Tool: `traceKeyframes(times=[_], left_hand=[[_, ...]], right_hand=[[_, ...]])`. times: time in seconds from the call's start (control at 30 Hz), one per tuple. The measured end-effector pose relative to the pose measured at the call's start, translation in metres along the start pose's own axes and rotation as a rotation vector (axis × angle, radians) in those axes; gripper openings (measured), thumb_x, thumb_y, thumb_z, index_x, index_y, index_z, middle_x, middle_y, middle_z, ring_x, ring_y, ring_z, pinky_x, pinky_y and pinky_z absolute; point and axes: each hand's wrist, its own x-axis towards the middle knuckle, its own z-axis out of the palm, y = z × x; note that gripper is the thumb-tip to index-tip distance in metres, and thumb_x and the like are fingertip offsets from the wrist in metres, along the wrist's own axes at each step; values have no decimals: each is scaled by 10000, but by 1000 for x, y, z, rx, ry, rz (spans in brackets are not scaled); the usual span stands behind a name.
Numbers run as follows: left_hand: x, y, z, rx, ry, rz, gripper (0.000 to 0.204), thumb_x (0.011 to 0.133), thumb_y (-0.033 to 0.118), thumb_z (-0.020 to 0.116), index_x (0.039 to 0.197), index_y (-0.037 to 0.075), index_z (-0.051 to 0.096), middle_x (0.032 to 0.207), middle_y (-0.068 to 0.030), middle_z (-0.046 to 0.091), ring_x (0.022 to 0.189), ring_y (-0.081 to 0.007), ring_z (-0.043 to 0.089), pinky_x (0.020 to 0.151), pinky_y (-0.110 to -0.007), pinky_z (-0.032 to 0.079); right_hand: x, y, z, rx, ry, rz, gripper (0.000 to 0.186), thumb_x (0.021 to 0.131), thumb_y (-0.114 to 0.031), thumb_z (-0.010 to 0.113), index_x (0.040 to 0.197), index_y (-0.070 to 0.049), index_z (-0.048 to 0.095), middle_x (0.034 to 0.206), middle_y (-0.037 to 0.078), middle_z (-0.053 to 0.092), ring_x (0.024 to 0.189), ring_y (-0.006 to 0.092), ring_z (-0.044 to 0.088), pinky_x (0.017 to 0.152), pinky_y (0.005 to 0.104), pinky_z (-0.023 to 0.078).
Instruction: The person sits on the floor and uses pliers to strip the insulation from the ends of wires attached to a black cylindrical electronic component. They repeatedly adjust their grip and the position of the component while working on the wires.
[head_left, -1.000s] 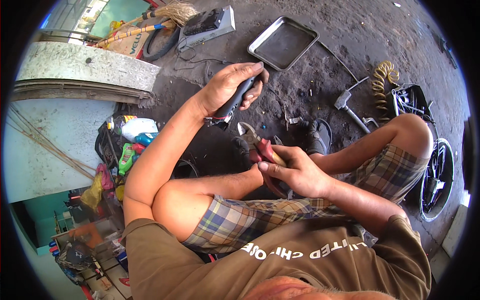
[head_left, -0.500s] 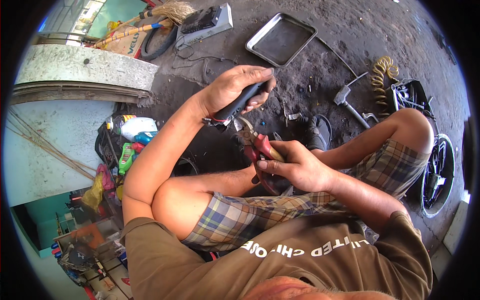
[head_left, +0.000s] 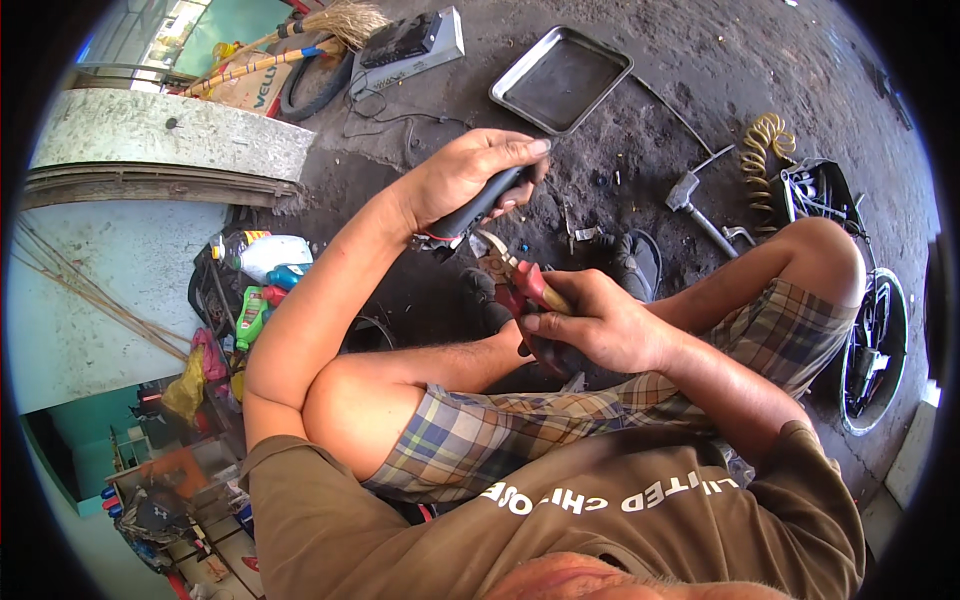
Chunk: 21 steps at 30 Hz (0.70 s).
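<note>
My left hand [head_left: 462, 175] is wrapped round a black elongated casing [head_left: 482, 205], tilted with its lower end toward me. Ragged material and a bit of red show at that lower end, too small to make out. In my right hand [head_left: 618, 325] is a pair of pliers [head_left: 524, 275] with red and yellow handles. The metal jaws point up and left, close beside the casing's lower end and seemingly apart from it. My fingers under the handles are partly hidden.
A metal tray [head_left: 565, 80] lies ahead on the dark floor. To the right are a hammer [head_left: 700, 210], a coiled yellow hose [head_left: 765, 150] and a round basin of parts [head_left: 872, 360]. Bottles [head_left: 275, 255] stand at left. Sandalled feet [head_left: 637, 265] lie beyond my right hand.
The pliers have shifted slightly right, and their jaws have drawn back a little from the casing's lower end. My left hand has barely moved.
</note>
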Motion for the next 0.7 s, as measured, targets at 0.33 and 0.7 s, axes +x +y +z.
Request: traceKeyframes(times=[0.33,0.7], left_hand=[[2,2,2,1,-4,-64,385,1126,376,538,981,42,663,680,-4,579,564,-66,541,523,-211,443],[4,-4,-3,-17,1,-38,366,1125,364,543,1009,43,677,695,-1,583,572,-62,540,528,-212,454]], right_hand=[[-2,-4,-6,97,-38,-18,252,1056,-171,661,1192,40,640,906,56,721,787,117,678,699,290,566],[-1,2,-6,171,-68,27,304,1047,-186,675,1252,33,630,1001,76,741,893,131,710,768,317,618]])
